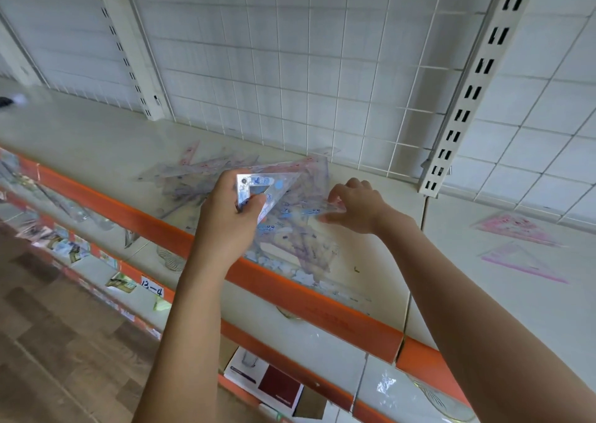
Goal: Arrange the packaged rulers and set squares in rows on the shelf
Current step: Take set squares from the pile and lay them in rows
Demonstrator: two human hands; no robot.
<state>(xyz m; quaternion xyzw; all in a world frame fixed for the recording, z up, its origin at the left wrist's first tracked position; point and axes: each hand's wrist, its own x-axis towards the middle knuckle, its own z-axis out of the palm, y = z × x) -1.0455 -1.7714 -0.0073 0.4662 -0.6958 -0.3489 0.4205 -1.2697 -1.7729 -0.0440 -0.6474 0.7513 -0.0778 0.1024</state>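
A loose pile of clear packaged rulers and set squares (206,177) lies on the cream shelf (96,138), just behind its orange front rail. My left hand (230,209) grips a blue-printed packaged set square (261,190) by its corner and holds it tilted above the pile. My right hand (358,206) pinches the tip of a clear blue-printed package (309,213) at the pile's right side. Two pink packaged set squares (519,225) (522,261) lie flat, one behind the other, on the shelf section to the right.
A white wire grid back panel (290,67) and a slotted upright (467,100) stand behind the shelf. The orange rail (306,296) runs along the front edge. Lower shelves hold assorted packets and a white and maroon box (267,387). Wooden floor at lower left.
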